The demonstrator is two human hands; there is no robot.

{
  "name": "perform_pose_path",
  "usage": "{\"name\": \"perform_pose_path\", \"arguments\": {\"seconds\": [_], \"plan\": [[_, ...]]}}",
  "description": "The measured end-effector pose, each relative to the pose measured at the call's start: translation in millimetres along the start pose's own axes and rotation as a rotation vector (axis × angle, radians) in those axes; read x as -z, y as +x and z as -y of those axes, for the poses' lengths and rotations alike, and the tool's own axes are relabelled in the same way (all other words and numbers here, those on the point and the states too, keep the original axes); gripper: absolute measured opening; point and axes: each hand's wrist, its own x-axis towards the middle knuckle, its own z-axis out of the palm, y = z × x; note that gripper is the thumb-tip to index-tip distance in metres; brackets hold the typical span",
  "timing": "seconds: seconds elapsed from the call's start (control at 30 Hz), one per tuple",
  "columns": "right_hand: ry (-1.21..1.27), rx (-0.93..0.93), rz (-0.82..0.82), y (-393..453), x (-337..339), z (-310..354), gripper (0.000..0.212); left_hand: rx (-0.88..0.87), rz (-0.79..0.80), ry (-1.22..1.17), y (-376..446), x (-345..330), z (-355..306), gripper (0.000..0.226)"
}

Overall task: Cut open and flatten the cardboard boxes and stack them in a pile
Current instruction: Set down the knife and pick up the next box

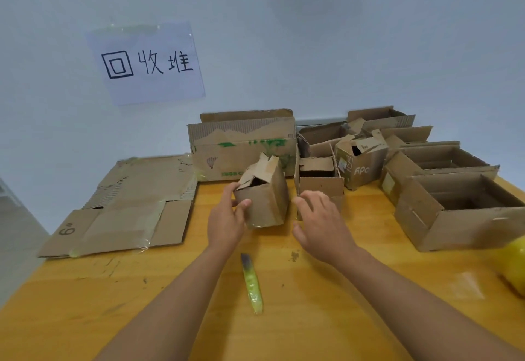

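So far you have only one flattened sheet (125, 204) lying at the worktop's (312, 303) left end, under the wall sign (146, 62). Your left hand (225, 218) grips the small box (264, 198) at centre, while your right hand (318, 224) hovers beside it, fingers spread and empty. The knife (251, 284) lies untouched near you, and the boxes behind (426, 173) all await cutting.

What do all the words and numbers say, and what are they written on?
"回收堆": paper sign taped to the wall.
"6#", as best it reads: flattened cardboard on the left.
"Apc", roughly, handwritten: small tilted box.
Green print on the long box: too blurred to read.
Sticker beside the "Apc" writing: too small to read.
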Motion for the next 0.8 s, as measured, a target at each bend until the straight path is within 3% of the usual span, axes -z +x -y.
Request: {"name": "perform_pose_path", "arguments": {"seconds": [0.1, 0.17, 0.4, 0.67, 0.8], "plan": [[0.261, -0.105, 0.199, 5.1, -3.2, 14.6, 0.073, 0.008, -0.046, -0.060, -3.5, 5.8, 2.5, 0.038], [0.323, -0.109, 0.223, 12.2, -5.6, 24.9, 0.082, 0.009, -0.070, -0.043, -3.4, 11.4, 4.1, 0.039], [0.239, -0.102, 0.072, 37.0, -4.5, 42.7, 0.064, -0.016, 0.074, 0.143, 3.6, -0.4, 4.8, 0.037], [-0.066, -0.034, -0.109, 55.8, 18.4, 9.1, 0.054, -0.080, 0.325, -0.025, 19.0, -22.6, -4.4, 0.071], [-0.038, -0.072, -0.042, 84.0, 28.0, 2.2, 0.058, -0.068, 0.208, -0.028, 42.1, -8.9, -3.7, 0.063]]}}
